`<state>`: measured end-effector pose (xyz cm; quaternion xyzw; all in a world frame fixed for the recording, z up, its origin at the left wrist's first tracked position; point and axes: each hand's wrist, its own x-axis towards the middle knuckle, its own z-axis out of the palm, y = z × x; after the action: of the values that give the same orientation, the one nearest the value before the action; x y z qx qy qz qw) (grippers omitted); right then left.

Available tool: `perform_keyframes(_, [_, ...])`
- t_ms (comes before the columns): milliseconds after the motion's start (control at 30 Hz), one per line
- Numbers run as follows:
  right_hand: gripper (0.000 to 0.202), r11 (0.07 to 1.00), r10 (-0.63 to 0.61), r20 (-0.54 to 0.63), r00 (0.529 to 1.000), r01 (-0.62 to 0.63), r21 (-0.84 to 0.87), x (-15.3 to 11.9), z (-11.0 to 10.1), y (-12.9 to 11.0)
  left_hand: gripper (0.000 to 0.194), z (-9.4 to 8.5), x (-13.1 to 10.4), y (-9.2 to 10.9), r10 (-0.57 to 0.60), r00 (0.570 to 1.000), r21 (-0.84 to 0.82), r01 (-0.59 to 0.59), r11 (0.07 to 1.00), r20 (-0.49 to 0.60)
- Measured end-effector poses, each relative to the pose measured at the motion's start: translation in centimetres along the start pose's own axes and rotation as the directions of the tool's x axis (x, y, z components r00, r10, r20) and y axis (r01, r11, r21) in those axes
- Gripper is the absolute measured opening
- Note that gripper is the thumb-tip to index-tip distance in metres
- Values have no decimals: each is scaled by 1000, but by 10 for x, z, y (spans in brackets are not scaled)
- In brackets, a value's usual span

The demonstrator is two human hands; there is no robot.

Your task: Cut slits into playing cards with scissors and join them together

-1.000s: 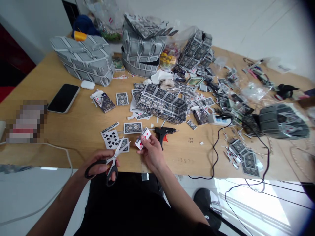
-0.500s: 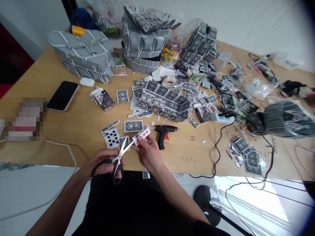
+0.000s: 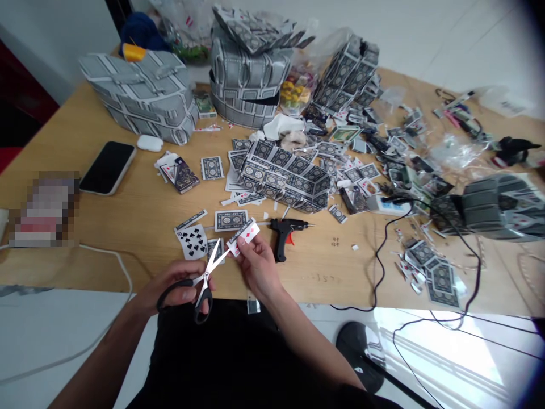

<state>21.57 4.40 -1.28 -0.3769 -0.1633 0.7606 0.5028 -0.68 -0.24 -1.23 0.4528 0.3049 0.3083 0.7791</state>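
Nearest the table's front edge, a pair of black-handled scissors (image 3: pixel 203 279) was gripped in the left hand (image 3: pixel 175 284), fingers closed through the loops, the thin metal blades parted in a narrow V. A small card piece with red diamonds (image 3: pixel 244 236) was pinched at its near end by the thumb and fingers of the right hand (image 3: pixel 256 266), its left corner lying between the blade tips. Just beyond the hands, a flat nine of spades (image 3: pixel 191 241) and a patterned card back (image 3: pixel 230 220) lay on the smooth wooden table (image 3: pixel 128 227). A black glue gun (image 3: pixel 286 230) rested just right of the right hand, with bare wood open further right of it. A glossy black phone (image 3: pixel 108 167) lay well apart at the left. Farther back, a boxy block of glued card backs (image 3: pixel 284 182) was seen, and behind it a grey card-covered bag (image 3: pixel 142 96) near the far edge.
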Motion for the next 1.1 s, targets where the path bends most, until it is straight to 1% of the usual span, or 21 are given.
perform_keyframes(267, [43, 1000, -9, -15, 1000, 9, -3, 2, -4, 3, 50, -3, 0, 3, 2, 999, -6, -2, 1000, 52])
perform_keyframes(400, [46, 1000, -9, 10, 1000, 9, -16, 2, -3, 4, 47, -3, 0, 3, 15, 998, 6, -15, 1000, 59])
perform_keyframes(533, [43, 999, 2, 42, 999, 0, -54, -2, -3, 4, 49, -1, 1, 2, 17, 999, 11, -18, 1000, 27])
perform_keyframes(700, [43, 996, 24, 104, 994, -15, -90, -4, -4, 2, 52, -1, 1, 1, 17, 1000, 62, -16, 998, -26])
perform_keyframes(900, [41, 994, 32, 137, 990, -17, -105, -3, -4, 3, 54, -2, -2, -7, -13, 997, 17, 14, 1000, -76])
perform_keyframes(967, [41, 995, 33, 148, 988, -19, -94, -3, -4, 3, 53, -2, -2, -8, -9, 997, 6, 10, 1000, -79])
perform_keyframes(1100, [44, 995, 35, 152, 988, -20, -97, -2, -7, 6, 47, 1, 2, -7, 28, 998, -10, -28, 1000, -49])
